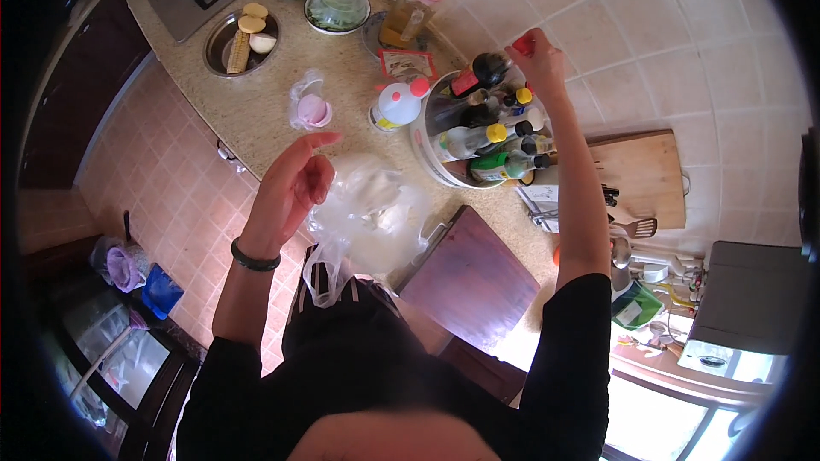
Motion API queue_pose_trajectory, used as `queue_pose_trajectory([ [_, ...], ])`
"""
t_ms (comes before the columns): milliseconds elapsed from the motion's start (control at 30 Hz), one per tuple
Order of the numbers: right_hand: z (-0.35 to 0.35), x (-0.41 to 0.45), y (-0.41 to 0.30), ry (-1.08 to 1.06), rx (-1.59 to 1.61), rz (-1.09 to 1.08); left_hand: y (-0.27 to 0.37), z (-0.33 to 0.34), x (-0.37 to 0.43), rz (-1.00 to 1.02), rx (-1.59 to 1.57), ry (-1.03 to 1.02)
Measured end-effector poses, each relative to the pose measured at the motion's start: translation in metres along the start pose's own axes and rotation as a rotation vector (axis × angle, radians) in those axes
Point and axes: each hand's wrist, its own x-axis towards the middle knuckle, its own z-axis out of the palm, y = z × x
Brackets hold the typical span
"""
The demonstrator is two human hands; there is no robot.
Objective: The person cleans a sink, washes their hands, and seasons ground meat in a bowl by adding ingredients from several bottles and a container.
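My right hand [543,67] is raised by the tiled wall, its fingers closed on a small red cap [524,45]. Whether a bottle hangs below that cap is hidden. Just left of it leans a dark sauce bottle [477,75] with a red label, in a round white tub [419,141] crowded with several condiment bottles. My left hand [298,182], a dark bangle on its wrist, hovers with the index finger stretched out and the others curled, and nothing shows in it. Beneath and beside it sits a clear plastic bag [375,211] with whitish contents.
A white jug [394,105] with a red cap and an opened pink container [314,110] stand on the counter. Farther off are a steel bowl [211,54] with corn, a covered bowl [337,6] and a pitcher [410,13]. A dark wooden board [474,282] lies nearer me.
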Motion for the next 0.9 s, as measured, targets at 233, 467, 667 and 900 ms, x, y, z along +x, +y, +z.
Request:
queue_pose_trajectory([
  [233,0.032,-0.007,0.021,-0.074,-0.039,0.047,-0.006,-0.001,0.000,-0.006,0.250,-0.004],
  [467,0.050,-0.015,0.029,-0.172,-0.041,0.081,-0.013,0.000,0.003,-0.082,0.378,-0.021],
  [667,0.026,-0.007,0.041,-0.388,0.007,0.175,-0.019,0.004,0.010,-0.086,0.382,-0.048],
  [900,0.010,-0.038,0.034,-0.562,-0.462,0.281,-0.021,0.009,0.014,-0.114,0.364,-0.040],
])
